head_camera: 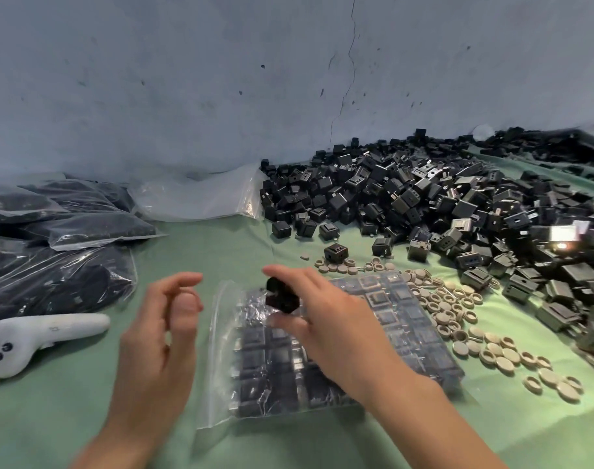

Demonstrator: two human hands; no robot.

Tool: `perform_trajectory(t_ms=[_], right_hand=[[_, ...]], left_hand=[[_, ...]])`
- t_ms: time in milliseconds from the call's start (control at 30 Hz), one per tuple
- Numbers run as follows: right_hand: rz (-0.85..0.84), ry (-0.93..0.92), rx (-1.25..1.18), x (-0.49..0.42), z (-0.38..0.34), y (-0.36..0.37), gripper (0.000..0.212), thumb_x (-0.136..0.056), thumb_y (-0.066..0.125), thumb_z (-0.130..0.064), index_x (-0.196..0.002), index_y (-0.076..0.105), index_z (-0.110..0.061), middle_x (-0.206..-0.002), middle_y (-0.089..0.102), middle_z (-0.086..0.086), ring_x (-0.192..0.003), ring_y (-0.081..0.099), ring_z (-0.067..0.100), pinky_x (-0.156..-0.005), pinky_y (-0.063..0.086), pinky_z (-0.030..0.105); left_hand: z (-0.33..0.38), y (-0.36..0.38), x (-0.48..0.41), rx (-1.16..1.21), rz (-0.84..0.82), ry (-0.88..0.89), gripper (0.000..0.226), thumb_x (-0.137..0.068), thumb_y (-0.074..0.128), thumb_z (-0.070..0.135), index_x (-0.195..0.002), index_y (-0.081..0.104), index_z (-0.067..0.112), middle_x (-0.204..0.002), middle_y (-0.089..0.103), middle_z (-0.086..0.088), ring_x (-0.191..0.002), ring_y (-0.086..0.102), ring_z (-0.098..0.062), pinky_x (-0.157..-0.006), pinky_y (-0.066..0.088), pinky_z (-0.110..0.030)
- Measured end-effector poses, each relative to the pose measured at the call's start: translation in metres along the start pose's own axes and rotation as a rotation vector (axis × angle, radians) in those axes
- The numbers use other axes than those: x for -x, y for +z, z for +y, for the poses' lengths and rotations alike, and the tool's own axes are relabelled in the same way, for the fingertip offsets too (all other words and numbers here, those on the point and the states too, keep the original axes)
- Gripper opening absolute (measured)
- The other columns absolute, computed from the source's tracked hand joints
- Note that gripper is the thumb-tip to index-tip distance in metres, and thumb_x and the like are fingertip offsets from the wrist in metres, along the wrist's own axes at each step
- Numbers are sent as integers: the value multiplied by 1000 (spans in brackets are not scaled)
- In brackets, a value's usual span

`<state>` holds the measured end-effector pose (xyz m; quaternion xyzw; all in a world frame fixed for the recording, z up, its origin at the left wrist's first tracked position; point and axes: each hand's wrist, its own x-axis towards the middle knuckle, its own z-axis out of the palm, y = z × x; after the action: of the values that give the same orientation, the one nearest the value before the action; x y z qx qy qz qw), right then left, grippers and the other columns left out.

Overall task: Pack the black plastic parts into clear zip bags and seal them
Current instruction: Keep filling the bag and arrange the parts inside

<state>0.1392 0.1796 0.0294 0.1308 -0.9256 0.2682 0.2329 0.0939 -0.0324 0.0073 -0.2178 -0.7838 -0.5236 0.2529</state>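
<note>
Right hand (326, 319) is pinching one small black plastic part (282, 296) right over the mouth of the clear zip bag (221, 350), which lies on the green cloth (204, 245) already lined with rows of parts. Left hand (160, 340) hovers just beside it, fingers loosely curled, holding nothing.

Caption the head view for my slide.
The right hand holds a black part over a zip bag of parts; left hand empty beside it.

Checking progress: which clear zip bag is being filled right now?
The flat, part-filled clear plastic zip bag beneath the right hand, which holds a black plastic part; the other bags lie farther left, untouched.
</note>
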Motion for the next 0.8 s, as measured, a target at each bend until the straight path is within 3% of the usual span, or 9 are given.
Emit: perform_trajectory(t_ms=[133, 267, 333, 400, 500, 600, 700, 800], right_hand=[[42, -178, 134, 2, -14, 7, 56, -95, 54, -37, -147, 33, -36, -121, 60, -15, -74, 68, 13, -49, 52, 35], [43, -226, 231, 10, -16, 17, 73, -89, 68, -26, -152, 32, -26, -125, 62, -13, -69, 67, 10, -44, 49, 30], [31, -183, 166, 14, -16, 19, 75, -94, 63, -32, -155, 19, -30, -126, 59, -8, -68, 66, 12, -48, 54, 32], [95, -12, -31, 21, -14, 15, 69, -96, 53, -42, -153, 13, -38, -112, 57, -6, -64, 62, 10, -56, 57, 29], [304, 205, -138, 37, 0, 2, 59, -93, 55, -37, -148, 35, -26, -93, 52, -13, -67, 60, 7, -68, 54, 14], [374, 318, -145, 54, 11, -11, 47, -92, 59, -22, -138, 50, -23, -96, 51, -16, -84, 60, 1, -70, 48, 7], [364, 356, -92, 63, 17, -17, 42, -93, 60, -12, -129, 52, -32, -102, 48, -16, -94, 55, -3, -76, 42, 3], [296, 332, -56, 60, 25, -19, 41, -94, 59, -9, -129, 54, -30, -104, 47, -17, -93, 53, -1, -78, 43, 10]], left_hand=[[18, 23, 11, -52, -226, 88, 32, -95, 40, 65, -125, 47, 56, -98, 65, 18, -77, 63, -5, -64, 45, -9], [18, 21, 12, -3, -217, 11, 30, -85, 55, 52, -116, 56, 49, -92, 68, 12, -75, 58, -10, -68, 45, -15], [17, 19, 10, 41, -160, -53, 27, -85, 56, 50, -112, 60, 46, -95, 70, 13, -81, 62, -10, -72, 47, -14], [8, 16, 5, 110, -76, -206, 25, -90, 57, 48, -113, 61, 42, -100, 71, 14, -89, 66, -7, -77, 49, -17], [-17, 6, -7, 134, 22, -503, 23, -98, 58, 25, -121, 56, 24, -108, 70, -3, -84, 66, -11, -71, 49, -22], [-27, 0, -13, 273, -50, -691, 23, -99, 57, 14, -121, 52, 7, -84, 71, -15, -56, 61, -18, -51, 53, -22], [-23, 5, -11, 434, -162, -753, 19, -96, 60, 16, -113, 59, 8, -82, 76, -7, -62, 69, -15, -51, 56, -23], [-16, 11, -8, 554, -231, -791, 23, -90, 63, 17, -111, 61, 8, -74, 74, -1, -59, 68, -9, -48, 53, -19]])
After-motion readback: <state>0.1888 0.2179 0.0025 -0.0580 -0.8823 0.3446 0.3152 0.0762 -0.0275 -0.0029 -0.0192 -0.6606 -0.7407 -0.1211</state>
